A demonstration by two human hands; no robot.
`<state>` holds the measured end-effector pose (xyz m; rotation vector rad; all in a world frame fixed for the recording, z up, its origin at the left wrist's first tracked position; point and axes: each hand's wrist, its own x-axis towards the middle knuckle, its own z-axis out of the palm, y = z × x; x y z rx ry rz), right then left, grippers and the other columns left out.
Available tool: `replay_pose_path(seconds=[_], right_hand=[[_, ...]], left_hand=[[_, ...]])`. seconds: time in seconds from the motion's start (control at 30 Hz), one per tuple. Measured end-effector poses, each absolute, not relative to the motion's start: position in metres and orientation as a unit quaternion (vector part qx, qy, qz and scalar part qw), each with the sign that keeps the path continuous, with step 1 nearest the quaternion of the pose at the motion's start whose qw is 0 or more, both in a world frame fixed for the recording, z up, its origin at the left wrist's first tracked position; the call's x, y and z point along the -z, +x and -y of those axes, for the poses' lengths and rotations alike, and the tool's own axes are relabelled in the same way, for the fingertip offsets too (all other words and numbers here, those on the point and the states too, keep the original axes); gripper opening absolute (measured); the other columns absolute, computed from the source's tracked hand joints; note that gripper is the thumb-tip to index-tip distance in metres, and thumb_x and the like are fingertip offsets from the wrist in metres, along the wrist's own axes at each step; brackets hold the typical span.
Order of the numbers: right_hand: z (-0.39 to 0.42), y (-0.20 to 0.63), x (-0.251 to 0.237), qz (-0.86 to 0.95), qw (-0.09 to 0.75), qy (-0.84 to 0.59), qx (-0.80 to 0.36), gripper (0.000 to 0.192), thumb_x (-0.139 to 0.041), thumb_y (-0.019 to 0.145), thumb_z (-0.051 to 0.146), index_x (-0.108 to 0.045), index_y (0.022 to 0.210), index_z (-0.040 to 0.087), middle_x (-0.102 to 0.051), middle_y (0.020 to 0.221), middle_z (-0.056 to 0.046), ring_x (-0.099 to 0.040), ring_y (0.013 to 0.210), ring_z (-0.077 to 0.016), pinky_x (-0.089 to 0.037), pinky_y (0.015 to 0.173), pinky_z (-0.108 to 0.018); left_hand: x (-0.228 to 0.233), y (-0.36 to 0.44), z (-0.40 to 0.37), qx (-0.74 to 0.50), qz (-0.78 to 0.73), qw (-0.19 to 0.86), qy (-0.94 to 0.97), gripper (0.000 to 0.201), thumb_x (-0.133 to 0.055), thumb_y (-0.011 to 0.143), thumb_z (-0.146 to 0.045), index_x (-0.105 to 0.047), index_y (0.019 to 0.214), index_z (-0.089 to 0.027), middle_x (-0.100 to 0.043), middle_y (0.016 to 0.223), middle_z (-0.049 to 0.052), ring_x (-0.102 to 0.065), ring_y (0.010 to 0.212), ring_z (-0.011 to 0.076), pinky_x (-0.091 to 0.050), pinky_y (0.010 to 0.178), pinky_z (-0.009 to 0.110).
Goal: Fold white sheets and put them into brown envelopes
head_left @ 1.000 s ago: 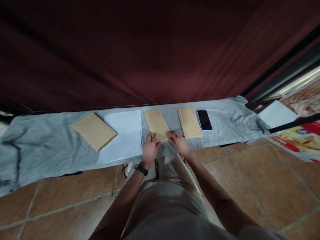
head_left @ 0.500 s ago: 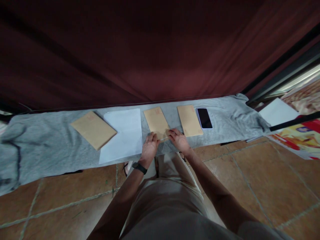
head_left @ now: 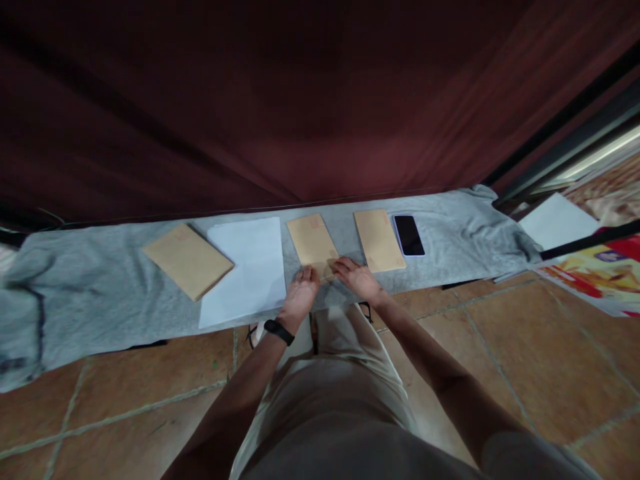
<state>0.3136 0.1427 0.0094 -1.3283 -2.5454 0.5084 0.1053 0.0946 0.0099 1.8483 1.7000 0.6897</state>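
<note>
Under mid envelope: grey cloth; beyond it, dk-red curtain. L hand & R hand part-curled on its near edge, grip unclear; white strip there no longer shows.

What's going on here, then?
A person has both bare hands at the near end of a brown envelope: the left hand at its left corner, the right hand at its right. It lies flat on a grey cloth. To the left are white paper and more brown envelopes, partly overlapping it; to the right, another envelope and a phone.
</note>
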Motion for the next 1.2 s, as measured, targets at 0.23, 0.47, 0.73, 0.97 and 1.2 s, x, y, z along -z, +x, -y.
replay_pose_path(seconds=[0.23,0.47,0.73,0.97,1.2], right_hand=[[-0.142,0.313,-0.003,0.864,0.130,-0.456,-0.169,0.035,-0.045,0.105,0.028,-0.062,0.136,0.024,-0.060,0.139,-0.009,-0.063,0.116,-0.0227,-0.051,0.099,-0.036],[-0.132,0.320,0.000,0.867,0.164,-0.441,-0.166,0.038,-0.052,0.102,0.032,-0.060,0.138,0.022,-0.060,0.140,-0.011,-0.054,0.129,-0.0269,-0.043,0.110,-0.044],[-0.122,0.315,-0.001,0.869,0.172,-0.441,-0.146,0.039,-0.052,0.102,0.034,-0.059,0.139,0.021,-0.057,0.142,-0.012,-0.052,0.130,-0.0266,-0.042,0.108,-0.043],[-0.110,0.303,0.008,0.860,0.209,-0.452,-0.114,0.038,-0.053,0.101,0.025,-0.061,0.137,0.019,-0.058,0.140,-0.013,-0.052,0.128,-0.0281,-0.045,0.107,-0.045],[-0.102,0.307,0.013,0.854,0.261,-0.433,-0.122,0.044,-0.052,0.100,0.024,-0.055,0.144,0.021,-0.058,0.141,-0.014,-0.053,0.131,-0.0286,-0.047,0.108,-0.048]], left_hand=[[-0.011,0.104,-0.093,-0.242,-0.619,0.225,0.712,0.017,-0.055,0.089,-0.014,-0.066,0.099,-0.022,-0.064,0.119,0.015,-0.057,0.118,0.0351,-0.045,0.104,0.052],[-0.012,0.105,-0.077,-0.261,-0.626,0.196,0.708,0.030,-0.061,0.092,-0.027,-0.065,0.122,-0.023,-0.059,0.140,0.013,-0.050,0.132,0.0351,-0.036,0.116,0.050],[-0.006,0.114,-0.084,-0.335,-0.678,0.198,0.624,0.030,-0.058,0.088,-0.016,-0.067,0.117,-0.021,-0.057,0.141,0.014,-0.054,0.130,0.0318,-0.041,0.113,0.048],[-0.004,0.116,-0.107,-0.376,-0.733,0.273,0.496,0.043,-0.059,0.078,-0.005,-0.065,0.120,-0.015,-0.068,0.104,0.009,-0.066,0.094,0.0219,-0.053,0.095,0.039],[0.010,0.114,-0.110,-0.475,-0.647,0.394,0.448,0.053,-0.054,0.076,-0.003,-0.064,0.125,-0.021,-0.073,0.102,0.003,-0.068,0.090,0.0178,-0.055,0.088,0.034]])
